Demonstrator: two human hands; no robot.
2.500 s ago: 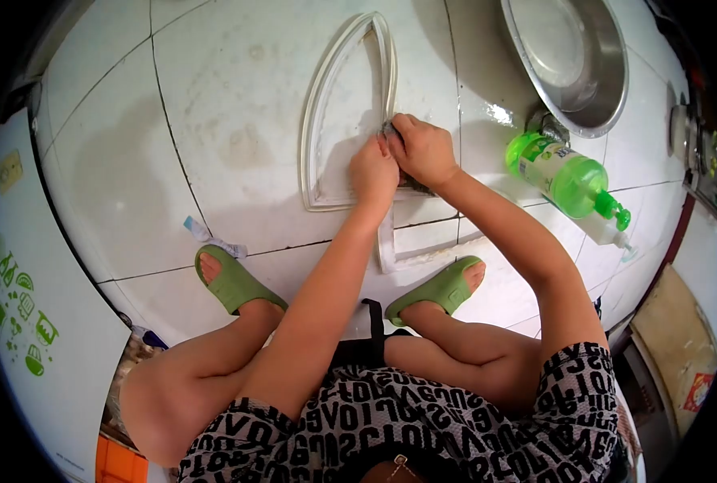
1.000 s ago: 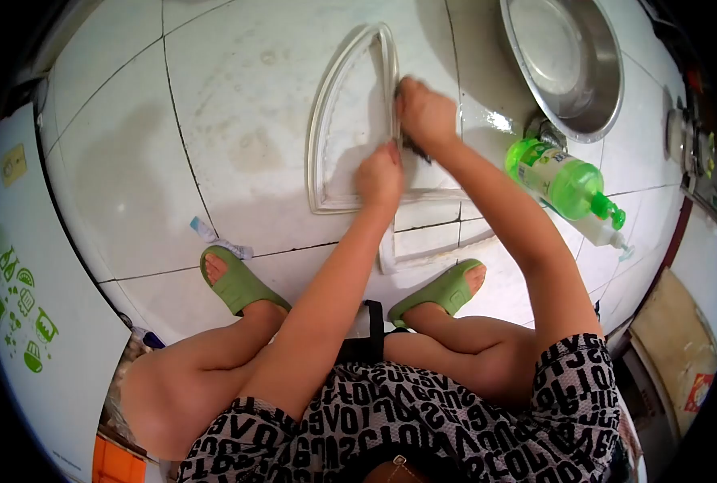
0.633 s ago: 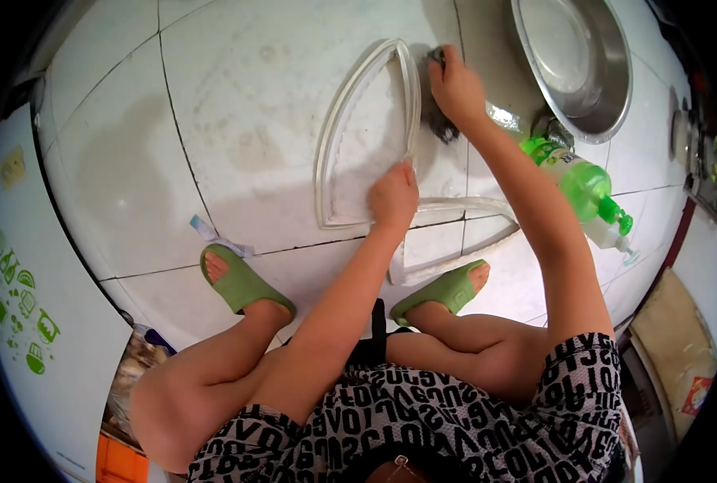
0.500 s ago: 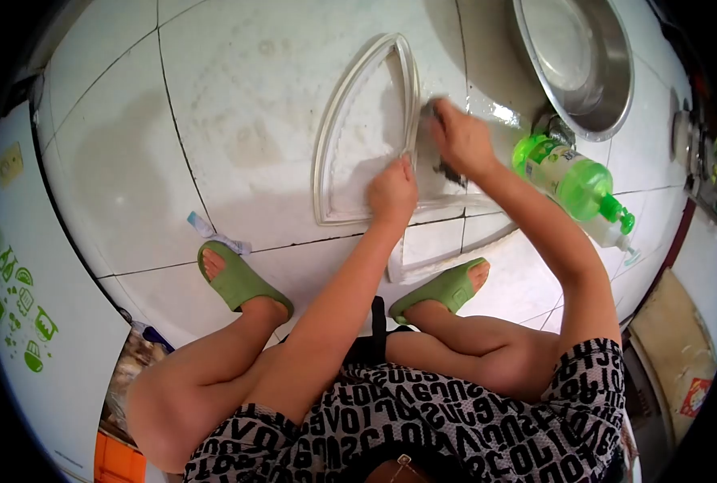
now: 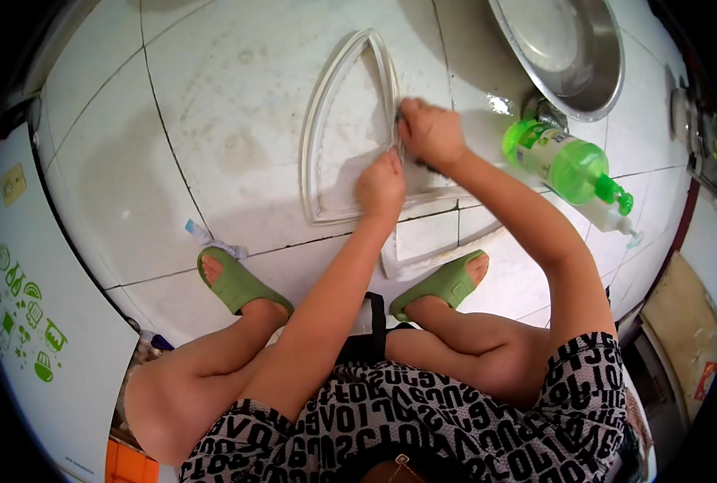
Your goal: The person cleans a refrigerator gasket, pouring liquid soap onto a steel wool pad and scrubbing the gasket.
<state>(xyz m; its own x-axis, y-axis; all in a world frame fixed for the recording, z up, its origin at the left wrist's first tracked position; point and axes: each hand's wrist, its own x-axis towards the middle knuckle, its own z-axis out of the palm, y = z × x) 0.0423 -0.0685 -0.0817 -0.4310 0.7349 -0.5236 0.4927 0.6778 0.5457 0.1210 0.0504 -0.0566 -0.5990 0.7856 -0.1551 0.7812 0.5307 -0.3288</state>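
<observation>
A long white rubber door seal [image 5: 308,153] lies on the tiled floor, bent into a pointed loop with more of its length trailing right and toward my feet. My left hand [image 5: 381,187] is closed, pinching one strip of it near the middle. Against the same strip, just above and to the right, my right hand [image 5: 432,133] is closed around a small dark object. Its edges show at the fingertips and under the palm; the fingers hide most of it, so I cannot tell its kind.
A green pump bottle [image 5: 572,169] lies on its side at right, with a clear bottle [image 5: 608,219] beside it. Behind stands a steel basin [image 5: 612,84] with a metal scourer [image 5: 545,113] at its rim. A crumpled wrapper [image 5: 216,241] is near my left green slipper [image 5: 238,282].
My right hand has moved left and slightly down, bringing the dark object onto the seal strip beside my left hand. My left hand keeps its pinch. The whole view has shifted slightly.
</observation>
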